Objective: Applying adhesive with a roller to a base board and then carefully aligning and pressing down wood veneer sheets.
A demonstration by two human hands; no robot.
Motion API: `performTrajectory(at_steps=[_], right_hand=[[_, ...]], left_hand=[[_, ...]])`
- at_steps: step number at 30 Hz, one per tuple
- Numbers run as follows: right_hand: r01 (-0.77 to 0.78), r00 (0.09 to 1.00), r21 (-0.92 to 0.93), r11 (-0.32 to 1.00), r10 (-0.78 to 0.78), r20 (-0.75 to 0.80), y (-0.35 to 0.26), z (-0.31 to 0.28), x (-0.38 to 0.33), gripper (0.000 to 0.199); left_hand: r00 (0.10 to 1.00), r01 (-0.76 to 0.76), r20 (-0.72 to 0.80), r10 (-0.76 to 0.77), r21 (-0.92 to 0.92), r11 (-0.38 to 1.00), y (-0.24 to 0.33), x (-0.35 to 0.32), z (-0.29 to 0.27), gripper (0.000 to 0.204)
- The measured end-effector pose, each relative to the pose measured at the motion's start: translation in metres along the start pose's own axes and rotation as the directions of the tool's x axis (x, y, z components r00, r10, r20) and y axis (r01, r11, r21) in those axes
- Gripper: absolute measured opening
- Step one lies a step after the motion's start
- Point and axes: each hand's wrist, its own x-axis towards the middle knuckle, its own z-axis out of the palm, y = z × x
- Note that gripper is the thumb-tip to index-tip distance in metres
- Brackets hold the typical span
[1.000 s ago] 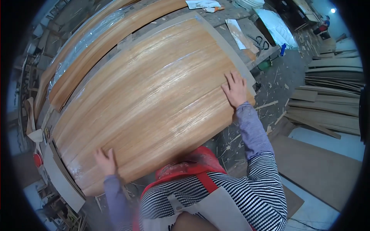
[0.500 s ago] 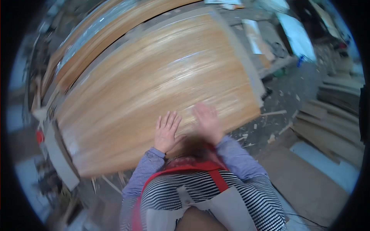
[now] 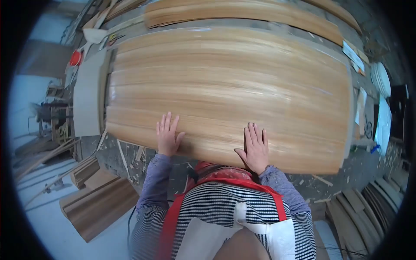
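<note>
A broad, glossy sheet of wood veneer [image 3: 225, 78] with long light-brown grain lies across the workbench in front of me. Both of my hands rest palm down near its front edge. My left hand [image 3: 167, 135] lies left of centre with its fingers pointing away from me and the thumb apart. Right of centre, my right hand [image 3: 255, 147] is laid flat too, its thumb stuck out to the left. Neither holds anything.
Further veneer strips [image 3: 242, 13] lie along the back. A pale board [image 3: 89, 95] and a red round object [image 3: 76, 58] are at the left. Brown panels [image 3: 97, 201] lie on the lower-left floor; stacked boards [image 3: 357, 221] stand lower right. Wood scraps litter the floor.
My view has turned, so the sheet now runs nearly straight across. My hands have moved apart, and the right one, blurred and lifted-looking before, now lies flat on the sheet.
</note>
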Motion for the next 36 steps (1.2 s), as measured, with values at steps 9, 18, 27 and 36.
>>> performTrajectory(at_steps=[9,18,27,36], right_hand=[[0.226,0.969,-0.004,0.974,-0.224,0.107,-0.195,0.088,0.121,0.078],[0.426,0.898,-0.011,0.905,-0.421,0.132,-0.311,0.142,0.199,0.069],[0.492,0.862,0.144,0.859,-0.504,0.059,-0.349,0.154,0.240,0.063],[0.360,0.932,0.105,0.927,-0.354,-0.072,-0.360,0.152,0.295,0.049]], left_hand=[[0.947,0.300,-0.129,-0.295,0.019,0.954,-0.279,0.002,-0.030,0.062],[0.825,0.467,-0.296,-0.482,-0.125,0.875,-0.441,0.038,-0.030,0.037],[0.805,0.451,0.276,-0.525,-0.860,0.238,-0.494,0.073,-0.026,0.017],[0.750,0.485,0.471,-0.464,-0.869,-0.099,-0.492,0.100,-0.054,0.010]])
